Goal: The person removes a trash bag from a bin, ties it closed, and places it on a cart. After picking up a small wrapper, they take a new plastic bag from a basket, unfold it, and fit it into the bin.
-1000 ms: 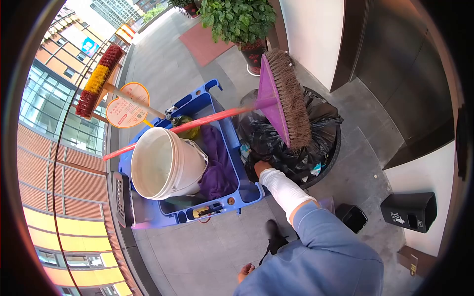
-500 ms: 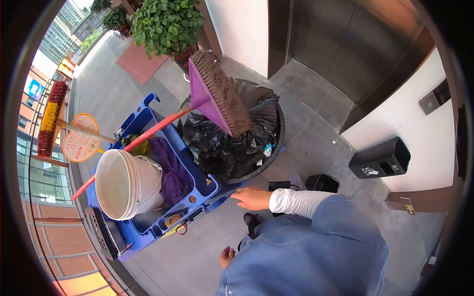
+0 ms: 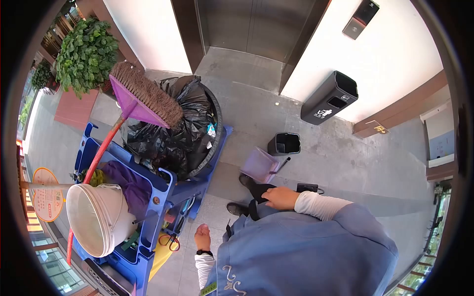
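Observation:
My right hand (image 3: pixel 280 198) hangs in front of my body above my legs, its fingers loosely bent and nothing visible in it. Lower on the left is my left hand (image 3: pixel 202 238), with a black band at the wrist; its fingers are relaxed and it appears to hold nothing. Nearest to it is the blue cleaning cart (image 3: pixel 170 195). A purple dustpan (image 3: pixel 260 164) lies on the floor beyond my right hand, close to my shoe (image 3: pixel 245 181). Behind the dustpan stands a small black open bin (image 3: pixel 285 144).
The cart carries a white bucket (image 3: pixel 94 217), a purple cloth (image 3: pixel 129 183) and a red-handled broom (image 3: pixel 144 96). A large round bin lined with black bags (image 3: pixel 168 140) stands beside it. A black litter bin (image 3: pixel 330 98) is against the wall, near elevator doors (image 3: pixel 254 24) and a potted plant (image 3: pixel 88 56).
My view has swung to the right, so cart and broom sit further left. My right hand has moved away from the cart, in towards my body. More of the left hand and the dustpan shows.

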`<action>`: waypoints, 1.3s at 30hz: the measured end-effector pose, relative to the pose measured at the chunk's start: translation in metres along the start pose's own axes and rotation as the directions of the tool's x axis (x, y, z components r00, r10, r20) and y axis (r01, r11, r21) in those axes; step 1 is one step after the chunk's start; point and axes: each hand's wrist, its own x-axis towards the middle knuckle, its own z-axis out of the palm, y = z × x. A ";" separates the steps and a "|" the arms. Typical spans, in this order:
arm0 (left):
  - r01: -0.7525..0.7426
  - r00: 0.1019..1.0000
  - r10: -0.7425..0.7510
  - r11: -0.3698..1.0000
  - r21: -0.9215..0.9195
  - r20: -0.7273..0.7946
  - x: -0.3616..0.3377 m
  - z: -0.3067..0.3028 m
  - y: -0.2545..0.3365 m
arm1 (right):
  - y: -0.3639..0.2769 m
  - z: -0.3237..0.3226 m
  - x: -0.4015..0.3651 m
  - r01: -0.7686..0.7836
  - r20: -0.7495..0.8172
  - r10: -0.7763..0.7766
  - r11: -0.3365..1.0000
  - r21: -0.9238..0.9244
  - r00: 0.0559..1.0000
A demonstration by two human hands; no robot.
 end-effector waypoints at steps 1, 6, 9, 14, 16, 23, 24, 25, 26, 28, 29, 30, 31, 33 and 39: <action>-0.058 0.998 0.056 0.992 0.108 0.024 0.007 -0.005 -0.002 | 0.003 0.007 -0.015 -0.071 0.014 0.070 0.997 0.028 0.997; -0.137 0.990 0.138 0.988 0.074 -0.009 0.022 0.000 -0.017 | 0.024 0.027 -0.046 -0.247 0.015 0.247 0.964 0.096 0.969; -0.038 0.999 0.038 0.999 0.030 0.008 -0.004 0.007 0.005 | 0.034 0.022 -0.049 -0.251 -0.017 0.254 0.963 0.102 0.967; 0.088 0.996 -0.089 0.975 0.204 -0.003 -0.038 0.040 -0.001 | 0.075 0.027 -0.058 -0.131 -0.113 0.148 0.981 0.143 0.983; 0.076 0.997 -0.078 0.935 0.347 -0.009 -0.047 0.066 0.003 | 0.106 0.031 -0.071 -0.090 -0.132 0.115 0.980 0.179 0.985; 0.129 0.982 -0.085 0.954 0.272 -0.166 -0.098 0.177 0.059 | 0.222 -0.022 -0.109 -0.047 -0.205 0.102 0.966 0.254 0.973; 0.137 0.987 -0.103 0.944 0.301 -0.127 -0.107 0.191 0.078 | 0.251 -0.016 -0.108 0.048 -0.298 0.008 0.983 0.178 0.955; 0.138 0.990 -0.117 0.936 0.323 -0.083 -0.116 0.199 0.099 | 0.275 -0.013 -0.105 -0.005 -0.245 0.076 0.960 0.279 0.967; 0.146 0.989 -0.128 0.939 0.312 -0.079 -0.125 0.199 0.115 | 0.252 -0.050 -0.111 -0.001 -0.218 0.077 0.945 0.328 0.973; 0.150 0.989 -0.139 0.946 0.287 -0.058 -0.140 0.200 0.135 | 0.255 -0.060 -0.103 -0.033 -0.146 0.120 0.868 0.496 0.982; 0.163 0.986 -0.144 0.945 0.284 -0.087 -0.143 0.199 0.131 | 0.247 -0.067 -0.102 -0.059 -0.096 0.127 0.851 0.522 0.987; 0.171 0.984 -0.146 0.942 0.288 -0.107 -0.143 0.194 0.121 | 0.237 -0.070 -0.098 -0.020 -0.091 0.075 0.865 0.501 0.993; 0.174 0.982 -0.144 0.939 0.297 -0.118 -0.145 0.188 0.115 | 0.224 -0.070 -0.097 0.014 -0.088 0.033 0.876 0.482 0.996; 0.204 0.973 -0.173 0.954 0.220 -0.152 -0.152 0.177 0.102 | 0.200 -0.061 -0.094 0.079 -0.087 -0.042 0.874 0.480 0.995; 0.159 0.957 -0.146 0.987 0.033 -0.250 -0.183 0.136 0.022 | 0.100 0.005 -0.062 0.138 -0.027 -0.141 0.883 0.448 0.990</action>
